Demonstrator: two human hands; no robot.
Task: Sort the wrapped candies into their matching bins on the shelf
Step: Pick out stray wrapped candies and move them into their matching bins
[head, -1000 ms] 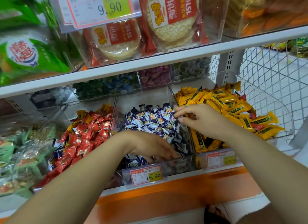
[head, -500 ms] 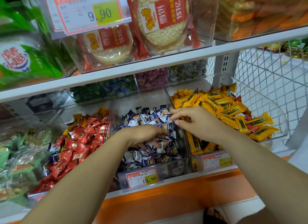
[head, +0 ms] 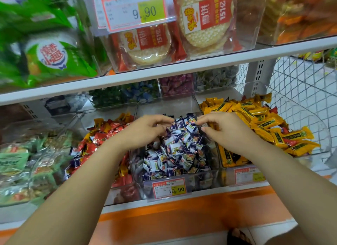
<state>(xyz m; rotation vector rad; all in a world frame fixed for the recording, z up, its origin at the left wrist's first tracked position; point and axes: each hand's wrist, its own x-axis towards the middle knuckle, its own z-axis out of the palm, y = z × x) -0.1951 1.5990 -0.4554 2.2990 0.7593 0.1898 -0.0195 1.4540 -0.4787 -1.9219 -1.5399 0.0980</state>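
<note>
Head camera only, looking down on the lower shelf [head: 182,199]. Three clear bins stand side by side along its front edge.

The middle bin [head: 216,164] holds the blue-and-white candies [head: 176,151], heaped to about its rim. Its price tag [head: 169,188] hangs at 6 o'clock. I see both hands over the back of that heap.

The left hand [head: 144,133] comes in from 7 o'clock, and its wrist crosses the wall shared with the red candies [head: 107,133]. Its fingers [head: 162,119] are curled down onto the wrappers.

The right hand [head: 226,131] comes in from 5 o'clock, over the wall shared with the yellow candies [head: 264,124]. Its fingers are curled too, with the thumb just below them and only a narrow gap between.

I cannot tell whether either hand really pinches a wrapper. The hands are near each other, and a few candies show between them.

At 8 o'clock some stray blue-and-white wrappers [head: 74,161] lie among the red ones.

The upper shelf [head: 182,67] runs across at 12 o'clock, with open room between its edge and the bins. Wire mesh [head: 300,84] closes the side at 2 o'clock.
</note>
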